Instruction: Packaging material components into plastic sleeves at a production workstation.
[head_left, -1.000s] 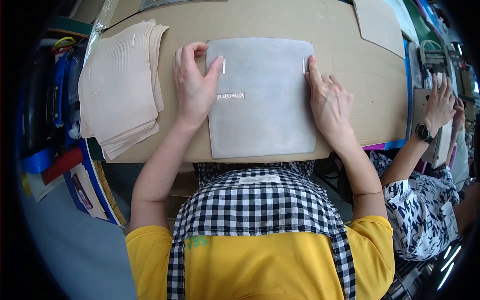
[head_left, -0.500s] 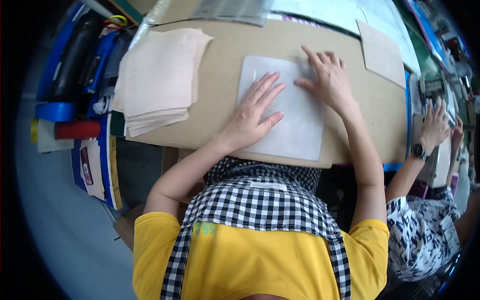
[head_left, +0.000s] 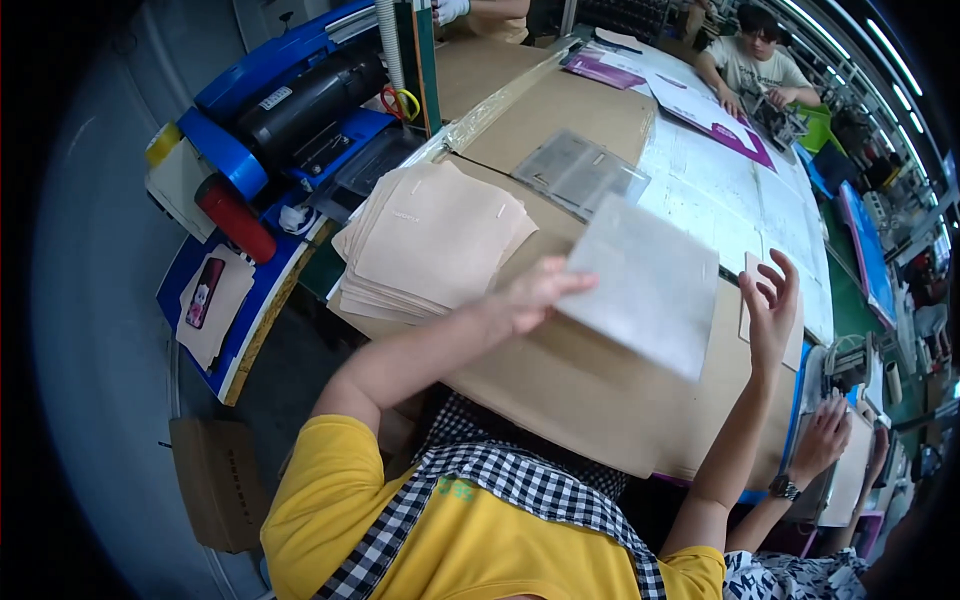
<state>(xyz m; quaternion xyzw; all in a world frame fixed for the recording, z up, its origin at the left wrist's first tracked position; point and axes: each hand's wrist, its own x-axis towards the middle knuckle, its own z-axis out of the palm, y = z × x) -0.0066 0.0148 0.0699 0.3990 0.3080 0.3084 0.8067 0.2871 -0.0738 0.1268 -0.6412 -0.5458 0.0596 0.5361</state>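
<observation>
Gripped at its left edge by my left hand (head_left: 545, 293), a pale translucent plastic sheet (head_left: 650, 285) is raised and tilted over the brown board (head_left: 560, 390); it is slightly blurred. My right hand (head_left: 770, 305) is up beyond the sheet's right side, empty, its fingers apart and loosely curled. Behind that hand lies a single beige piece (head_left: 792, 345), partly covered by it. To the left of the sheet, a stack of beige pieces (head_left: 440, 235) with uneven edges rests on the board, close to my left forearm.
Farther back lies a clear grey plastic template (head_left: 580, 172). At left are a blue machine with a black cylinder (head_left: 310, 100), scissors (head_left: 400, 103), a red cylinder (head_left: 235, 217) and a phone (head_left: 205, 292). A co-worker's hand (head_left: 822, 437) is at the right; another person (head_left: 757, 70) sits across.
The sheet, flat on the board before under both hands, has been lifted by my left hand. My right hand has come off it to the right. The whole view has shifted, showing more of the far table.
</observation>
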